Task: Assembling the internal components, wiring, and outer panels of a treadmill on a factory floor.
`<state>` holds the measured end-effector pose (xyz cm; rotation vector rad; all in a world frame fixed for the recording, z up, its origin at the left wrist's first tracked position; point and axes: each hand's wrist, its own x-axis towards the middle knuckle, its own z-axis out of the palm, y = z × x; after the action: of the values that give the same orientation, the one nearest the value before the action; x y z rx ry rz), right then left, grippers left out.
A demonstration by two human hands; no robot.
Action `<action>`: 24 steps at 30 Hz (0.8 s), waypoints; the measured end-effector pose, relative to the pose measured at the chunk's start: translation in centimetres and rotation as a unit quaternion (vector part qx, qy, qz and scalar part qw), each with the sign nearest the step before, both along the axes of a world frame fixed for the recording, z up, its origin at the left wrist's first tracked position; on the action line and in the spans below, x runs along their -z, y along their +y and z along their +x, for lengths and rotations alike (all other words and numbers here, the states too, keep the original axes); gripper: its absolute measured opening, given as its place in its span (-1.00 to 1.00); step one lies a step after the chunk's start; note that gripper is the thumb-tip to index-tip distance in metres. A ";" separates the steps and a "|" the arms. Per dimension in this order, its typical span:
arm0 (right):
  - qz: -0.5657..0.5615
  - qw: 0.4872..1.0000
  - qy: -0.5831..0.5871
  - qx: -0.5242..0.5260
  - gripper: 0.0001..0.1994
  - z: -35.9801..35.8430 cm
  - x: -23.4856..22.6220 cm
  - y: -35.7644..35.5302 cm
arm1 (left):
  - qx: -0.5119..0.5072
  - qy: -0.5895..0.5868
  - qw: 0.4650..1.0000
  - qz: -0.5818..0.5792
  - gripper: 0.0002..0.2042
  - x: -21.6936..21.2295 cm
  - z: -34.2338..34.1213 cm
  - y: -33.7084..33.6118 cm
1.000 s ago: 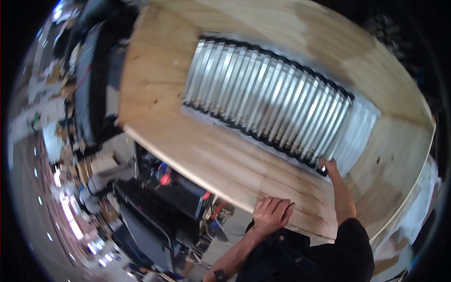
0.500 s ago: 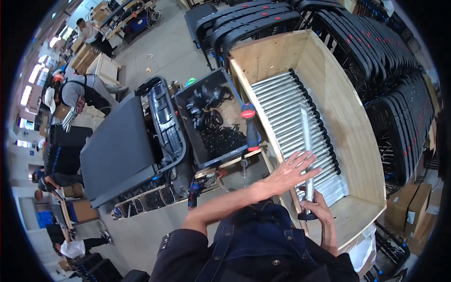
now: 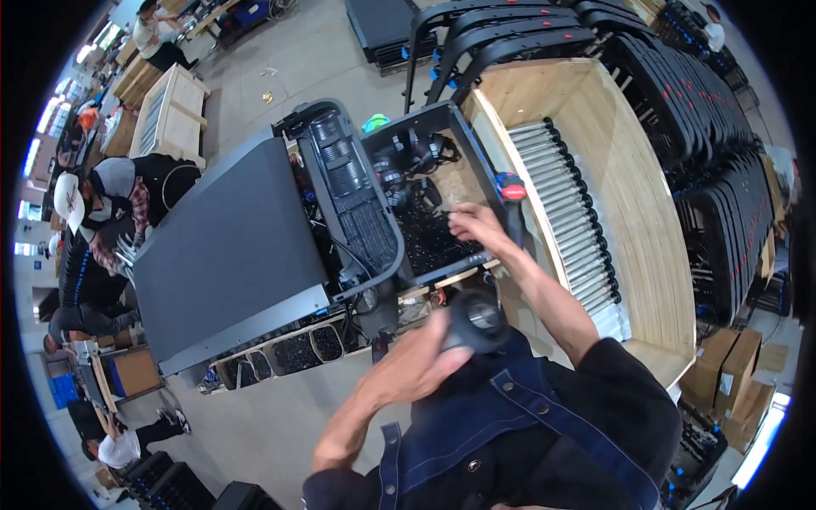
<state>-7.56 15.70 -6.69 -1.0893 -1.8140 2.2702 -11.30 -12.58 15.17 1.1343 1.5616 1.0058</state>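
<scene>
My left hand (image 3: 412, 361) is wrapped round a metal tube with a round black end (image 3: 478, 321), held close in front of my apron. The black end faces up and hides most of the tube's length; it is slightly blurred. My right hand (image 3: 476, 225) reaches over a dark parts bin (image 3: 442, 276), its fingertips pinched together. Whatever they hold is too small to make out. Inside the bin are black ring-shaped parts (image 3: 421, 195) and a heap of tiny black pieces (image 3: 425, 246).
Right of the bin stands a wooden crate (image 3: 659, 255) with a row of metal tubes (image 3: 569, 212). A red-and-black power tool (image 3: 511, 187) rests at the bin's edge. A dark treadmill-like machine (image 3: 229, 246) lies at left; a person in a white cap (image 3: 70, 202) works beyond it.
My right hand has left the tube and gone over to the bin. The left hand, earlier flat against the tube, now grips it, swung left out of the crate with its black end upward.
</scene>
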 end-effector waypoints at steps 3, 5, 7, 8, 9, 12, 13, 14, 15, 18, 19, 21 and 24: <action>0.182 0.982 -0.052 -0.008 -0.51 -6.9 12.9 1.4 | -0.207 -0.285 0.935 0.035 -0.60 2.7 -1.0 -3.3; 0.340 0.929 -0.147 -0.005 -0.52 -11.4 14.9 1.4 | -0.358 -0.333 0.870 0.064 -0.58 4.0 -0.7 -4.4; 0.332 0.930 -0.156 -0.031 -0.55 -13.9 17.4 1.7 | -0.434 -0.331 0.834 0.075 -0.53 4.4 -0.2 -4.9; 0.329 0.928 -0.167 -0.050 -0.59 -14.4 18.5 2.4 | -0.447 -0.328 0.827 0.089 -0.53 4.6 -0.5 -4.5; 0.309 0.935 -0.165 -0.058 -0.65 -14.4 20.4 4.0 | -0.445 -0.334 0.826 0.090 -0.53 5.1 -1.0 -3.8; 0.329 0.935 -0.114 0.071 -0.68 -13.6 21.3 4.7 | -0.502 -0.359 0.785 0.045 -0.56 7.2 -1.3 -2.6; 0.256 0.957 -0.096 0.096 -0.76 -13.4 20.3 4.5 | -0.497 -0.363 0.787 0.032 -0.61 8.0 -1.8 -2.2; 0.157 0.980 -0.023 0.121 -0.77 -13.2 17.5 2.9 | -0.499 -0.363 0.786 0.019 -0.64 8.7 -2.3 -2.1; 0.137 0.986 0.003 0.094 -0.76 -12.4 13.4 1.9 | -0.491 -0.345 0.799 0.031 -0.64 9.3 -2.6 -1.6; 0.084 0.991 0.107 -0.008 -0.73 -8.2 -0.2 1.7 | -0.438 -0.309 0.844 0.027 -0.67 10.2 -3.6 0.5; 0.024 0.989 0.145 -0.034 -0.74 -7.0 -3.7 1.3 | -0.416 -0.303 0.857 0.012 -0.63 10.8 -3.6 0.8; -0.042 0.979 0.178 -0.092 -0.73 -4.7 -9.2 -0.6 | -0.383 -0.303 0.873 -0.003 -0.44 10.4 -3.7 1.3; -0.013 0.967 0.129 -0.219 -0.75 -3.3 -13.4 -3.2 | -0.350 -0.304 0.886 0.013 -0.28 10.6 -2.8 1.0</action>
<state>-10.86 12.50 6.68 -0.3857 -2.0742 2.5171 -14.07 -11.58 4.59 0.1677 1.4263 1.6619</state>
